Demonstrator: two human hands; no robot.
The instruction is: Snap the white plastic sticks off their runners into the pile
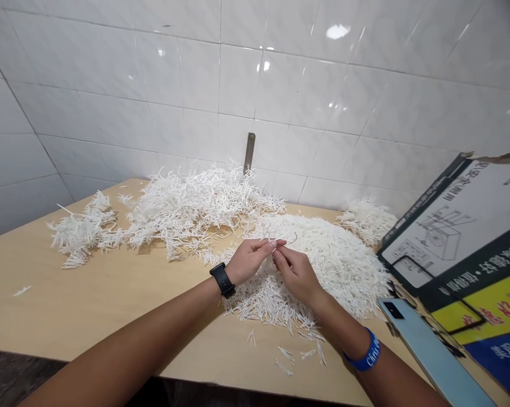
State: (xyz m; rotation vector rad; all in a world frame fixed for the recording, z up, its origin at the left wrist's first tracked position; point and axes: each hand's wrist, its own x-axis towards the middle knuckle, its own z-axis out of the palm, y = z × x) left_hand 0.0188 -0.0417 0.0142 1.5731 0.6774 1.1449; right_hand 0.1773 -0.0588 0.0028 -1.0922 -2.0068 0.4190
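Observation:
My left hand [250, 259], with a black watch at its wrist, is closed in a pinch over the white pile. Meeting it fingertip to fingertip is my right hand [299, 274], also pinched. A thin whitish strand [293, 239] pokes out from between the fingers and curves to the right; most of it is hidden. Below and around both hands spreads a broad pile of short white plastic-looking sprigs [339, 263]. Behind, to the left, rises a looser heap of longer, branching white pieces [191, 206].
A smaller white clump [83, 229] lies far left, another [367, 220] back right. On the right are a light blue phone [432, 345], eyeglasses [443, 333] and a printed box [458, 243]. A metal strip [249, 151] stands against the tiled wall [174, 73] behind the wooden table [123, 305].

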